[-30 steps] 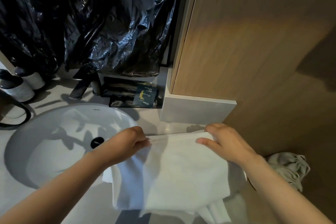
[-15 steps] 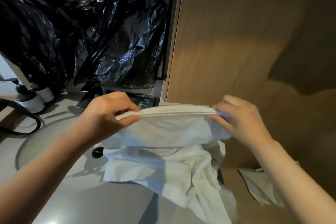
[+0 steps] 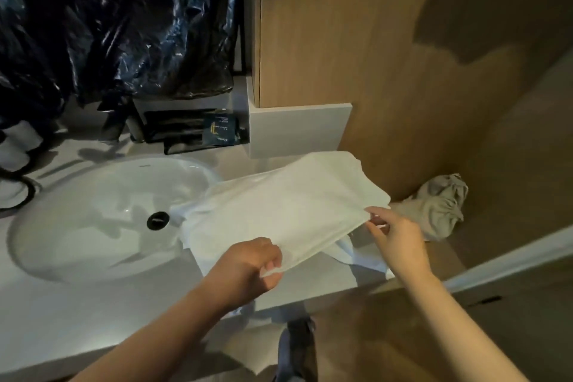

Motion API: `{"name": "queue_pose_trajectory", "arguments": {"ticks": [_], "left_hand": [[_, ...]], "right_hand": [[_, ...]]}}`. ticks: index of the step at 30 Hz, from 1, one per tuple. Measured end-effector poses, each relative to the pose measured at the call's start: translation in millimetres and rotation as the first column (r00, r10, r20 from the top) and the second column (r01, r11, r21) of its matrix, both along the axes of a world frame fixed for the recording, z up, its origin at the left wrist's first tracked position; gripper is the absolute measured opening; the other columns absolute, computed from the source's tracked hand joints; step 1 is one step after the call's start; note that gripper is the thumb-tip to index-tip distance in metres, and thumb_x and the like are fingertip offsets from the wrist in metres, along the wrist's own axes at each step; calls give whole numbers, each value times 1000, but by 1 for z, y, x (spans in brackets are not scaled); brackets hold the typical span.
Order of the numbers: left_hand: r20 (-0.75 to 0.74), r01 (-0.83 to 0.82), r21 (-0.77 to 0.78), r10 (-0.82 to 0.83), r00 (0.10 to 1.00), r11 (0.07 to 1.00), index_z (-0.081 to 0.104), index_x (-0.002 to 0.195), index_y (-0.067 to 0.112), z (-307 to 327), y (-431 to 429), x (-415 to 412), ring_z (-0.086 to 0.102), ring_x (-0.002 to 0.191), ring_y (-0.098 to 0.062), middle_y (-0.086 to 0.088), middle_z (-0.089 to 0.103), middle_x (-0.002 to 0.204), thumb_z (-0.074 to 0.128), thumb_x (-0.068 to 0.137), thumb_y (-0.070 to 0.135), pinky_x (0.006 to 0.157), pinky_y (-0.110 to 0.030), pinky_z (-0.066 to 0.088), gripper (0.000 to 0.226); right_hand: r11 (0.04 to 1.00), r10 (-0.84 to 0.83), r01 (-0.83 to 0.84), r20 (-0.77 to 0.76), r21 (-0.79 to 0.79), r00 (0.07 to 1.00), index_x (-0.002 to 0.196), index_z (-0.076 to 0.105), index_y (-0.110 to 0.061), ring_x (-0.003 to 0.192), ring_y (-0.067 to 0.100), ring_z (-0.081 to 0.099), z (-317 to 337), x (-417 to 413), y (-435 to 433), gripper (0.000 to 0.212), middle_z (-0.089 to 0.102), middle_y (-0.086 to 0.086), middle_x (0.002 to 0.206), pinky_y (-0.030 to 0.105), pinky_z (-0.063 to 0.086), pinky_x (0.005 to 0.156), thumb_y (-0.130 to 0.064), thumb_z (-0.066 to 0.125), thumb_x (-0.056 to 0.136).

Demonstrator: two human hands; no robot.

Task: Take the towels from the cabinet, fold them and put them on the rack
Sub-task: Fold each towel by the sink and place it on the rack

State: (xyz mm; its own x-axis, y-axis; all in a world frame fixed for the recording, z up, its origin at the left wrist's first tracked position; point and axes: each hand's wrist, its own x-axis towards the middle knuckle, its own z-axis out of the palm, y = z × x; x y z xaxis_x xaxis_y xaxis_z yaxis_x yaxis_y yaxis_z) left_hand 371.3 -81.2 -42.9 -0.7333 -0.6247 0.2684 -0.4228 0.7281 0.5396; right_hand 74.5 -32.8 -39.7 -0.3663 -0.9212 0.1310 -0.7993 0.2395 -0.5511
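Note:
A white towel [image 3: 279,208] lies folded over on the grey counter [image 3: 93,313], to the right of the sink. My left hand [image 3: 248,267] pinches its near left corner. My right hand [image 3: 397,239] pinches the near right corner between thumb and fingers. The near edge is lifted a little off the counter, while the far part rests flat and reaches the counter's right end. More white towel cloth [image 3: 350,254] shows under the lifted edge. No rack or cabinet shelf is in view.
A white round sink [image 3: 93,214] with a black drain [image 3: 158,220] fills the counter's left. Black plastic bags [image 3: 124,18] hang behind it, above dark sachets [image 3: 192,130]. A wooden panel [image 3: 341,40] rises at the right. A crumpled grey cloth [image 3: 440,208] lies on the floor.
Both hands lifted the towel's far edge, carried it toward me and brought it down, folding the towel over itself. They now hold the near corners low over the counter.

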Motion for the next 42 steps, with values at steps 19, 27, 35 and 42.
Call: {"name": "queue_pose_trajectory", "arguments": {"ticks": [19,27,35,42], "left_hand": [[72,-318,108,311,948,942,60,119,9,44,-108,-57,57,105,-24,-7,60,114,64,91,34,94,-34,45,38],[462,-278,292,120,879,915,41,141,8,23,-130,-119,39,131,-36,-20,44,142,22,103,46,112,-45,28,57],[392,-462,409,306,868,787,59,109,-1,22,-151,-111,54,110,-38,-21,61,115,30,101,51,92,-38,39,61],[147,-232,910,255,956,345,69,103,6,56,-168,-96,72,89,-26,-10,74,98,75,75,45,80,-32,57,49]], "right_hand": [[900,-436,266,725,345,533,92,61,-20,79,14,70,-10,53,-12,24,68,-7,89,18,56,63,-43,56,97],[846,-527,360,719,394,453,138,41,-13,118,31,55,-10,71,-45,47,54,10,132,45,50,101,-44,41,102],[853,-504,403,726,332,468,145,35,-4,130,34,46,-8,78,-56,49,47,16,143,46,38,110,-34,38,105],[845,-384,531,757,58,529,107,53,-10,95,16,57,19,70,-36,26,58,0,96,21,48,79,-25,33,107]]}}
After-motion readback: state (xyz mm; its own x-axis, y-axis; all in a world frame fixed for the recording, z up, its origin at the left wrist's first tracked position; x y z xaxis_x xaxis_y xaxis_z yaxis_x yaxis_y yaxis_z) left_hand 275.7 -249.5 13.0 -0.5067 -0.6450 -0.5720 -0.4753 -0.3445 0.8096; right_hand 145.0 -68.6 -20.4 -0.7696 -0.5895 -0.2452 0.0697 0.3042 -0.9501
